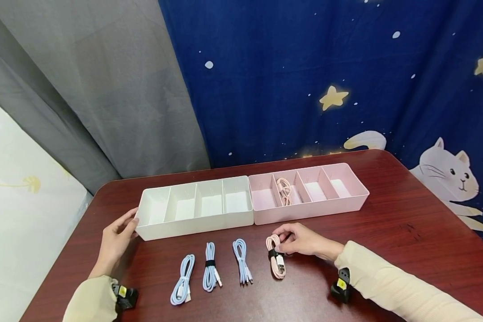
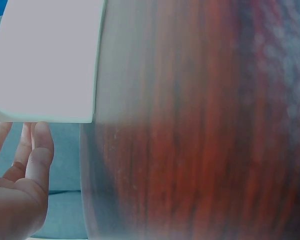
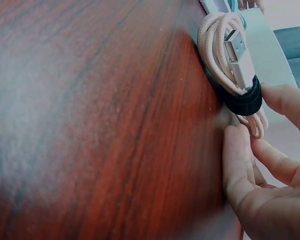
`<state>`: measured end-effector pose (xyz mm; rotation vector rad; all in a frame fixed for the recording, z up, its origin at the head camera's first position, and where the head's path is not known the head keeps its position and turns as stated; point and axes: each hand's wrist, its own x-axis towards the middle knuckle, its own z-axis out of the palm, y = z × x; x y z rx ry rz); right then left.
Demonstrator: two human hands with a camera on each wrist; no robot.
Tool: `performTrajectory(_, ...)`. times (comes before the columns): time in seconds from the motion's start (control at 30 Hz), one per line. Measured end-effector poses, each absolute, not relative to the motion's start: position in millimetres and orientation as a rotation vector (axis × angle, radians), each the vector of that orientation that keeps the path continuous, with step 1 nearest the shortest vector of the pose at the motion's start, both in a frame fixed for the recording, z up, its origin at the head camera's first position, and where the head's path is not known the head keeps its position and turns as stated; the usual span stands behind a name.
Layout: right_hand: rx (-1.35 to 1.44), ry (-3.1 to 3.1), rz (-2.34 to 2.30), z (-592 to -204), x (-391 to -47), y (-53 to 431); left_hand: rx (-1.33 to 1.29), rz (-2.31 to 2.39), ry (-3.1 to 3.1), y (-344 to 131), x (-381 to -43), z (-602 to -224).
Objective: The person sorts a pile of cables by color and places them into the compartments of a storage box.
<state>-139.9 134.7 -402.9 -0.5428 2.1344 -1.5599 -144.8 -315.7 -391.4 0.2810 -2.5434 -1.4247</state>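
My right hand (image 1: 299, 239) pinches a coiled pink USB cable (image 3: 217, 42) by its black strap (image 3: 242, 102). The cable's metal USB plug (image 3: 235, 47) faces away from the fingers. At the far left, my left hand (image 1: 116, 237) touches the end of a long white divided box (image 1: 197, 224), its fingers fairly straight against the end wall (image 2: 45, 119). Beside the pink coil lie three blue coiled cables: one (image 1: 241, 259) nearest it, one with a black strap (image 1: 210, 268) in the middle, and another (image 1: 182, 279) at the left.
A pink divided box (image 1: 311, 209) stands end to end with the white one; another pink cable (image 1: 283, 190) lies in its second compartment from the left. Both boxes sit on the dark red wooden table (image 1: 390, 214). Grey (image 1: 145, 89) and blue (image 1: 265, 89) curtains hang behind.
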Motion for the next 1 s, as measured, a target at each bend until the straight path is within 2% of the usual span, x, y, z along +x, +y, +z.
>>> performTrajectory(1.0,-0.491,2.056,-1.659,-405.5,-137.1,135.4,0.271,-1.447,-2.534,-316.5,-144.8,-391.9)
